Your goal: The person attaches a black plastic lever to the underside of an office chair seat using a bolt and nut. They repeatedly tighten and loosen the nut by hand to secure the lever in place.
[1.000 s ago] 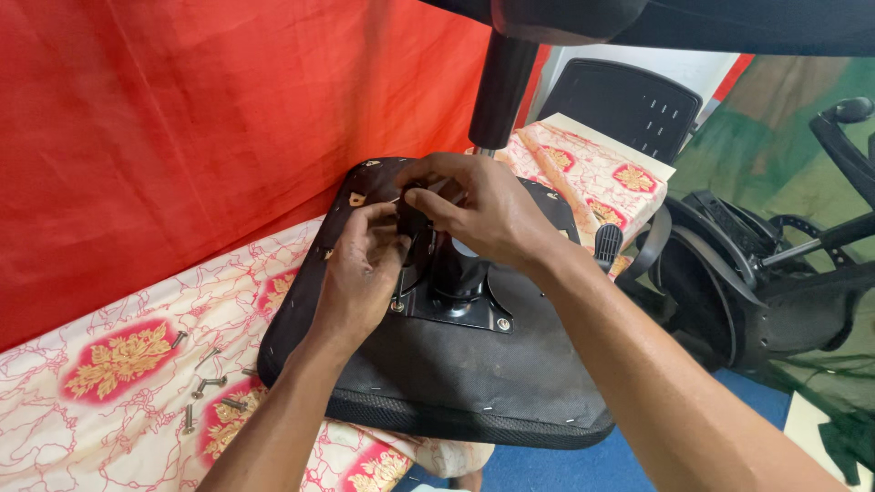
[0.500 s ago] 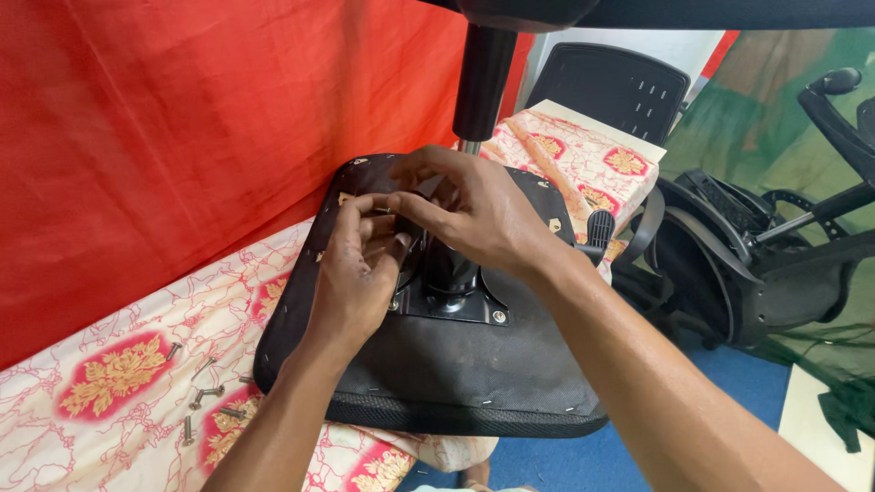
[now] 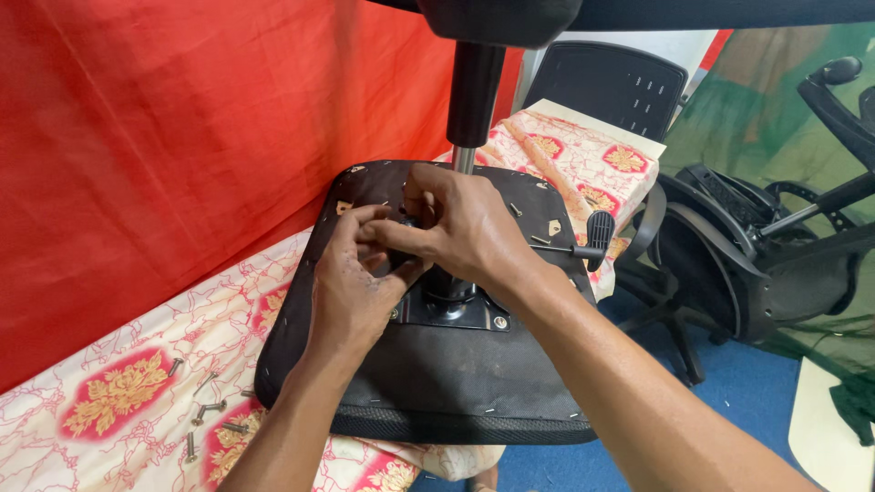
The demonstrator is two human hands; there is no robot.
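Note:
An upturned black chair seat (image 3: 437,383) lies on a cloth-covered table (image 3: 118,401), its underside up. A black metal mechanism plate (image 3: 456,314) is mounted at its middle, with a gas-lift column (image 3: 474,100) rising from it. My left hand (image 3: 351,292) and my right hand (image 3: 460,228) are pressed together over the plate's far-left part, fingers pinched on a small dark part that they hide. A black lever with a paddle handle (image 3: 597,232) sticks out to the right.
Several loose bolts (image 3: 205,410) lie on the floral cloth left of the seat. A red curtain (image 3: 182,118) hangs behind. Black chair parts and armrests (image 3: 766,255) stand on the blue floor at right. A black mesh backrest (image 3: 611,87) leans at the back.
The view has shifted a little. Both hands stay together on the mechanism, with the fingers working slightly around the same spot.

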